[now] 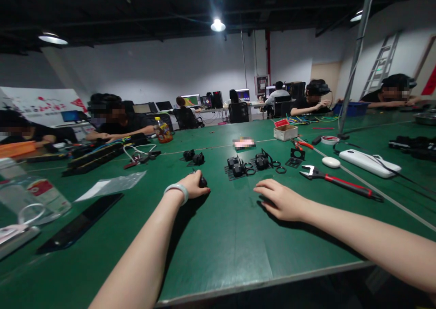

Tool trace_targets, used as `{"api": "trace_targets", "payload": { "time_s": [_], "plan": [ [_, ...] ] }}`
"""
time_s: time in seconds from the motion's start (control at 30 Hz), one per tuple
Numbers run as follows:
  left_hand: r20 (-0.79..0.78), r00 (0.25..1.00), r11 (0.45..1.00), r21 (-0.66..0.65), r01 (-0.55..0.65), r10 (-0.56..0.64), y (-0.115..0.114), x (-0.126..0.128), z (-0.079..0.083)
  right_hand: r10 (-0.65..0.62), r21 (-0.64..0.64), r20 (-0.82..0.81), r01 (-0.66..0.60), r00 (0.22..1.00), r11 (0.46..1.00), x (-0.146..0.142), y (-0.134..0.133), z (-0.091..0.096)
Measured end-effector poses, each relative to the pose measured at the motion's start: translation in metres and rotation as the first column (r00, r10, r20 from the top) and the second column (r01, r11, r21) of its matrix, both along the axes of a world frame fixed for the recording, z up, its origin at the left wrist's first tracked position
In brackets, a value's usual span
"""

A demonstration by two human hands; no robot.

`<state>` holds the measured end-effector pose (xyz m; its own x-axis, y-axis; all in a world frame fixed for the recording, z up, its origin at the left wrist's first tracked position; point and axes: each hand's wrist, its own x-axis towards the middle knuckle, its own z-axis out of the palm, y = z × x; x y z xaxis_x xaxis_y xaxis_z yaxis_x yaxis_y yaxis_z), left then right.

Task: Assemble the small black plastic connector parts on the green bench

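A: Item one?

B: Small black round plastic part point(203, 181), on the green felt-covered surface point(221, 236), held in the curled fingers of the left hand point(194, 185). White bangle point(177, 191) on that wrist.

A: The right hand point(281, 200)?

B: Palm down, flat on the surface, fingers loosely spread, holding nothing.

A: Just beyond the hands?

B: Cluster of black plastic housings point(238, 167) with loose black rings point(281, 169) beside them; two further black parts point(194, 156) to the left; one black bracket plate point(295, 156) to the right.

A: Further out?

B: Red-handled adjustable wrench point(337, 181) to the right, white oval mouse point(331, 162), small open cardboard box point(285, 132). Left: clear plastic bag point(112, 185), dark flat phone point(81, 222). Other people sit along the far edges.
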<state>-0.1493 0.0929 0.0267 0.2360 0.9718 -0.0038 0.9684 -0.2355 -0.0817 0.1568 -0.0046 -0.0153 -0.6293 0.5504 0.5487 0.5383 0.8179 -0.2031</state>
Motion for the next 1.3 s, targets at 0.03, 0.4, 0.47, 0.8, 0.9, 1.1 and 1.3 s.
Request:
{"api": "trace_targets", "payload": {
  "time_s": [0.03,0.4,0.47,0.8,0.9,1.1,1.3],
  "plan": [
    [0.004,1.000,1.000,0.008,0.005,-0.005,0.002,-0.001,-0.001,-0.012,0.001,0.004,0.012,1.000,1.000,0.001,0.002,-0.001],
    [0.032,0.998,0.999,0.031,0.045,-0.046,0.014,-0.011,-0.011,-0.147,0.041,0.096,0.143,0.985,0.989,0.011,0.018,-0.006],
    [0.021,0.999,0.999,0.021,0.038,-0.039,0.014,-0.011,-0.010,-0.167,0.045,0.110,0.163,0.980,0.986,0.013,0.021,-0.006],
    [-0.084,0.992,0.996,0.009,-0.088,0.089,-0.001,0.002,0.003,-0.216,0.055,0.154,0.210,0.964,0.976,0.021,0.028,-0.005],
    [-0.104,0.972,0.955,0.232,-0.184,0.213,-0.014,0.022,0.006,-0.230,0.066,0.156,0.223,0.961,0.973,0.022,0.027,-0.003],
    [-0.062,0.990,0.867,0.478,0.143,-0.129,-0.021,0.070,-0.004,-0.209,0.069,0.163,0.200,0.964,0.977,0.017,0.023,-0.003],
    [-0.028,0.939,0.845,0.428,0.321,-0.343,0.017,0.095,-0.016,-0.203,0.098,0.139,0.191,0.969,0.977,0.017,0.021,-0.001]
  ]
}}
